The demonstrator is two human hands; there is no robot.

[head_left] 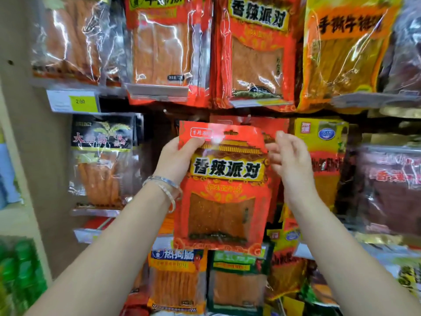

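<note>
The red snack packet (224, 185) was held up mid-frame, before the other packets (102, 160) on the rack. The left hand (175, 158) pinched its upper left corner. The right hand (289, 160) sat at the upper right edge; whether it gripped I cannot tell. The packet looked light, floppy and slick, and was best held by its flat top seam.

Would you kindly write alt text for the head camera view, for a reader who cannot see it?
A person's left hand grips the top left corner of a red plastic snack packet with black Chinese lettering, while the right hand touches its top right edge. Behind hang rows of similar orange and red snack packets.
</note>
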